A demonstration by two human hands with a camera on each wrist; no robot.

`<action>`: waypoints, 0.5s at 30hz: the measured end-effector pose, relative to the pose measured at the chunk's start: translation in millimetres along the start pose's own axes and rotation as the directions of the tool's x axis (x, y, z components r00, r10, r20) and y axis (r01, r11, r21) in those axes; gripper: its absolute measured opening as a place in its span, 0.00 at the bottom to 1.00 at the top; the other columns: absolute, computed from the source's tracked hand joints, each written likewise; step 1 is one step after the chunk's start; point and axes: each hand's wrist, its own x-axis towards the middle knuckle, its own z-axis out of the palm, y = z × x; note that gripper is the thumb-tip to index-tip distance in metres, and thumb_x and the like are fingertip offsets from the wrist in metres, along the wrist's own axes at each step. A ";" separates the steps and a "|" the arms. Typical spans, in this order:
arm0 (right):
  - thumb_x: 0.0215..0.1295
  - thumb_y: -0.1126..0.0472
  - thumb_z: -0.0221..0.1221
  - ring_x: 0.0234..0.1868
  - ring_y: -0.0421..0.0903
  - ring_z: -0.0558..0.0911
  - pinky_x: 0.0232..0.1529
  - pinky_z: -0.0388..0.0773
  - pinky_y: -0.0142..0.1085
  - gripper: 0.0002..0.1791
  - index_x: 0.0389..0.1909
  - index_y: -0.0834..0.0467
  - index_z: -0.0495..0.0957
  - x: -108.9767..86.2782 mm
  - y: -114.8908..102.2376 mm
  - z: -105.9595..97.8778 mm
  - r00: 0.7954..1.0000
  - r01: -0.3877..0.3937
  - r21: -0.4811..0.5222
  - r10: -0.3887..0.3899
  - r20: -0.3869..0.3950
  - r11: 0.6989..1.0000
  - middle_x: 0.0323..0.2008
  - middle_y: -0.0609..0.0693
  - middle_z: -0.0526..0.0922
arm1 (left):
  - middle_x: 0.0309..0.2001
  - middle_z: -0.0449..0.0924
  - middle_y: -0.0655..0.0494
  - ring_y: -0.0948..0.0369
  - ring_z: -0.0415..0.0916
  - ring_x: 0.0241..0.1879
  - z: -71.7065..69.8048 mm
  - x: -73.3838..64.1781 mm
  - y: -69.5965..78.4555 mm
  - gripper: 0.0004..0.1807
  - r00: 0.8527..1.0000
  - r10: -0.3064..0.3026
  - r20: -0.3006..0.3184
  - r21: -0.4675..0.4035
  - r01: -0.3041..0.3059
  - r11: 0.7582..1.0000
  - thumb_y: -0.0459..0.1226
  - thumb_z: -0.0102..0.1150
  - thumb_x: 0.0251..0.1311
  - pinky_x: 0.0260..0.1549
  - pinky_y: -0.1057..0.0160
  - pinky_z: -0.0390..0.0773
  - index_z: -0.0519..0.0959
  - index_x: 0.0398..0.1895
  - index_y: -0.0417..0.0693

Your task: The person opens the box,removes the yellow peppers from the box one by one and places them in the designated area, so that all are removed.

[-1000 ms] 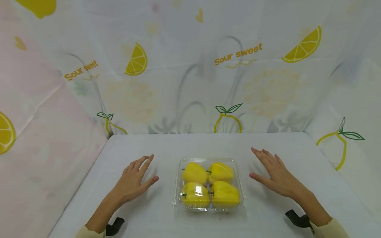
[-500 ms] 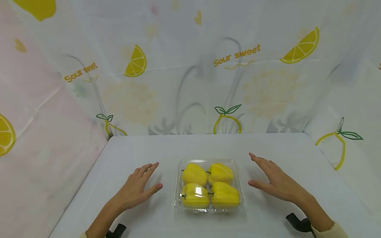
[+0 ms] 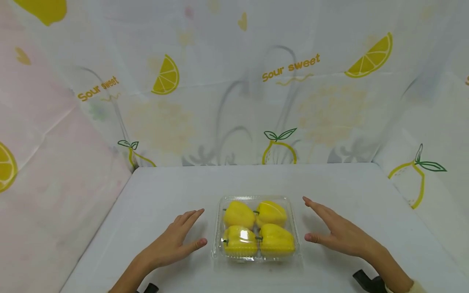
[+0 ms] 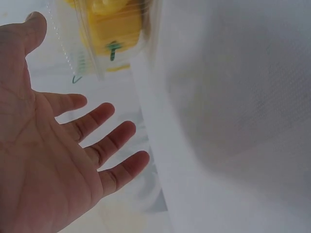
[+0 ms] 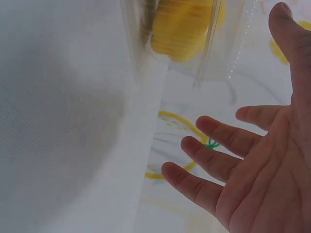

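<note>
From the head camera, a clear plastic clamshell box [image 3: 256,228] is sitting closed on the white table [image 3: 348,183], near the front edge and just about central. Four yellow bell peppers [image 3: 258,228] are packed inside it, two by two. The left hand [image 3: 172,242] is hovering at the box's 9 o'clock, fingers straight and spread, thumb pointing toward the box wall and just short of it, holding nothing. The right hand [image 3: 338,232] is mirroring it at 3 o'clock, palm turned inward, fingers extended, thumb tip close to the box's right wall but apart from it. Behind the table, a lemon-print cloth [image 3: 234,81] reading "Sour sweet" is hanging as a backdrop, and a pink sheet [image 3: 55,162] is covering the left side.

Over to the left wrist camera: the left hand [image 4: 43,160] is showing its open palm, four fingers [image 4: 104,114] fanned out and relaxed, nothing in its grasp. The clamshell box [image 4: 109,36] is sitting at 12 o'clock from the fingers, yellow pepper showing through the plastic, clear of the fingertips.

Right wrist camera now: the right hand [image 5: 257,170] is likewise wide open, fingers [image 5: 218,133] splayed, empty. The clamshell box [image 5: 187,34] is lying up at 11 o'clock from the palm, not touched.
</note>
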 end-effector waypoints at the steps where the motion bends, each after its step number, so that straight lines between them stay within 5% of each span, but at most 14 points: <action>1: 0.63 0.39 0.63 0.70 0.52 0.64 0.60 0.68 0.58 0.47 0.77 0.40 0.49 -0.4 -0.8 0.5 1.000 0.003 -0.002 -0.003 0.005 1.000 0.74 0.45 0.58 | 0.71 0.60 0.55 0.52 0.59 0.67 0.6 -0.2 1.3 0.44 1.000 -0.002 0.009 -0.012 0.003 1.000 0.62 0.58 0.61 0.59 0.38 0.66 0.56 0.77 0.59; 15: 0.58 0.36 0.64 0.68 0.49 0.68 0.57 0.71 0.56 0.50 0.77 0.36 0.48 -6.1 -9.4 9.8 0.996 -0.007 0.051 0.003 0.084 0.999 0.72 0.43 0.63 | 0.72 0.57 0.63 0.57 0.56 0.71 8.3 -4.4 10.0 0.45 0.996 0.022 0.086 -0.121 -0.012 0.993 0.64 0.55 0.61 0.62 0.41 0.64 0.55 0.76 0.56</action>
